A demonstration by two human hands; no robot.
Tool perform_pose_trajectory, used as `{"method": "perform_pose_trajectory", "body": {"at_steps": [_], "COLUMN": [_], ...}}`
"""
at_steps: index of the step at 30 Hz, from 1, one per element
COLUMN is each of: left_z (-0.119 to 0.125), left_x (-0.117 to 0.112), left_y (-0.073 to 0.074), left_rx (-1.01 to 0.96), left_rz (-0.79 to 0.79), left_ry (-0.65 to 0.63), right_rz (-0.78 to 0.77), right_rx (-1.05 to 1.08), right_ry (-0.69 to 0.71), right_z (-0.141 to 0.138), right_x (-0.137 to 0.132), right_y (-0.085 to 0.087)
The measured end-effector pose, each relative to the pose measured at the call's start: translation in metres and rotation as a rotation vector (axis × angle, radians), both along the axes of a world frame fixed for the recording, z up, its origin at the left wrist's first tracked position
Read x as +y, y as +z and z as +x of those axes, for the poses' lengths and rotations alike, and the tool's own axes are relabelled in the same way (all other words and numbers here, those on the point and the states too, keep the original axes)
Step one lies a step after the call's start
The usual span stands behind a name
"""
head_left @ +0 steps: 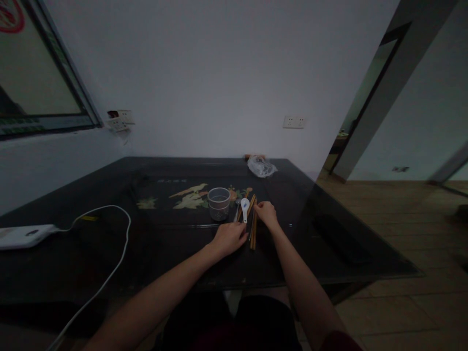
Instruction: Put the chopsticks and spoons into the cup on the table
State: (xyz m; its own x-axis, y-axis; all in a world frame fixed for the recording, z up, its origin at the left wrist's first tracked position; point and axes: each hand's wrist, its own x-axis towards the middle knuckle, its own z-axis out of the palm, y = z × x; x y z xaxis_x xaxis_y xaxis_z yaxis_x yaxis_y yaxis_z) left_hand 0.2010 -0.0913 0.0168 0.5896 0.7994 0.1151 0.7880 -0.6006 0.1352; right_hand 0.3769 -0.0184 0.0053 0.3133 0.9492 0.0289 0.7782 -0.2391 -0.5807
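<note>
Two hands work apart from each other over the counter (pixel 175 265) in the head view: the right hand (pixel 266 213) has its fingertips at the far end of the wooden chopsticks (pixel 253 235), though whether it pinches them or only touches them I cannot tell, and the left hand (pixel 228 239) lies low just beside the near end of the white spoon (pixel 244 207), its fingers curled so that any grip is hidden. The chopsticks lie in a loose bunch, some slanting far and left past the spoon, others pointing nearly straight toward the person. The main risk looks to be rolling: thin sticks on a smooth, shiny surface could scatter if a fingertip nudges one end. Because the spoon lies so close among them, pulling a stick sideways could drag or spin it, and it might chip if it is ceramic. To the left stands the metal cup (pixel 218 204), upright and near the left hand, so a careless knuckle or swinging stick end could tip it. The white cable (pixel 127 229), farther left, might catch the left forearm if that arm swept outward.
</note>
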Motion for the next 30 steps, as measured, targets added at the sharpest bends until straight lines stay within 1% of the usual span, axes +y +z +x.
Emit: {"method": "perform_pose_trajectory", "body": {"at_steps": [5,9,13,19,30], "left_z": [0.001,0.002,0.003,0.003,0.002], "left_x": [-0.002,-0.002,0.001,0.003,0.002], "left_y": [0.001,0.000,-0.005,-0.010,-0.010], "left_rx": [-0.025,-0.054,-0.070,-0.107,-0.100], "left_rz": [-0.004,0.036,0.071,0.086,0.093], "left_ry": [-0.062,-0.126,-0.174,-0.203,-0.236], "right_rz": [0.032,0.033,0.022,-0.015,-0.079], "right_rx": [0.102,0.118,0.098,0.034,-0.055], "right_ry": [0.006,0.013,0.007,-0.004,-0.017], "right_z": [0.015,0.025,0.032,0.034,0.031], "right_x": [0.006,0.007,0.008,0.008,0.003], "right_y": [-0.001,-0.001,-0.004,-0.004,-0.001]}}
